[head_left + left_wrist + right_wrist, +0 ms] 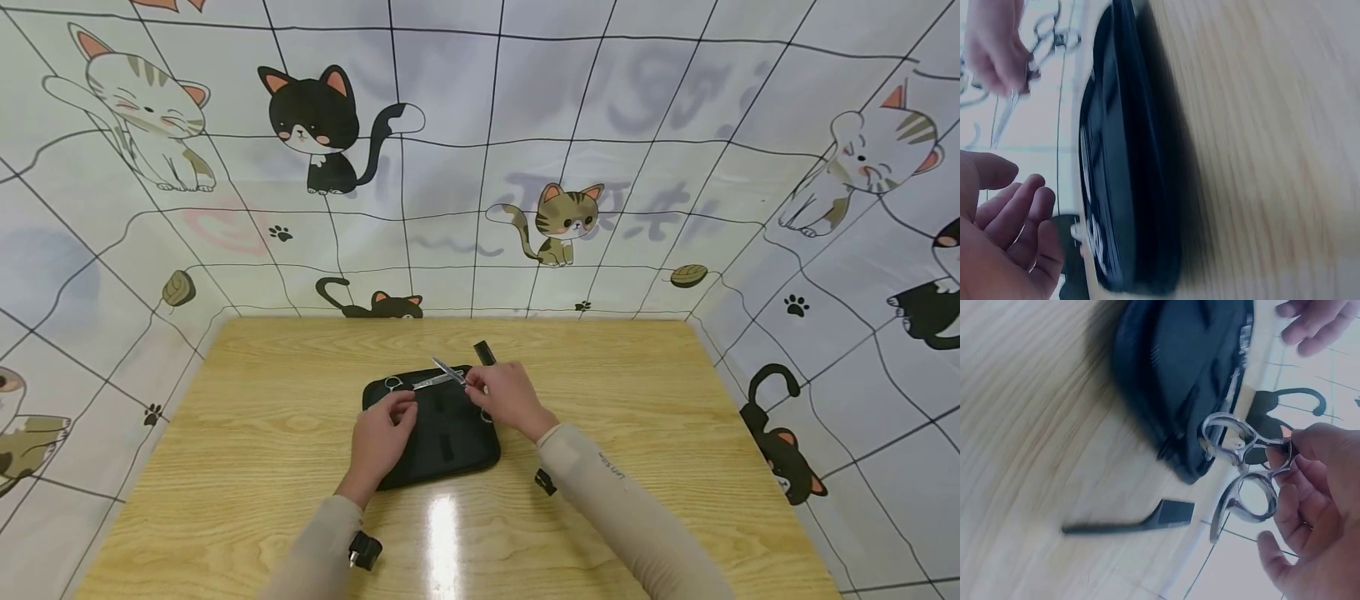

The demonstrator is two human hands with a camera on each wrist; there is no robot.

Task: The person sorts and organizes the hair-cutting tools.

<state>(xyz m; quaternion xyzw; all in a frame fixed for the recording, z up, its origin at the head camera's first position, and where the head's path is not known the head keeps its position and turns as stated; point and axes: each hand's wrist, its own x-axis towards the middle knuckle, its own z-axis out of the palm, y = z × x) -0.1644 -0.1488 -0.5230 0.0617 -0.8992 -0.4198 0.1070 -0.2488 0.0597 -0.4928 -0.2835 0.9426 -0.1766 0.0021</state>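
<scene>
My right hand point(510, 396) pinches a pair of silver scissors point(1249, 450) near the handle rings. Their blades point(444, 365) point toward the far left, above a black zip case point(468, 446). In that case's far part lies a second pair of silver scissors point(431, 382), its finger ring toward the left. Over the case's left side hovers my left hand point(382, 437), its fingers loosely bent and holding nothing. In the left wrist view, the held scissors' tips reach close to the left thumb point(997, 172).
A narrow black tool point(1175, 512) with a thin stem and wider end lies on the wooden table point(615, 367) beyond the case's far right corner. Cat-patterned sheets point(450, 183) enclose the table at the back and both sides.
</scene>
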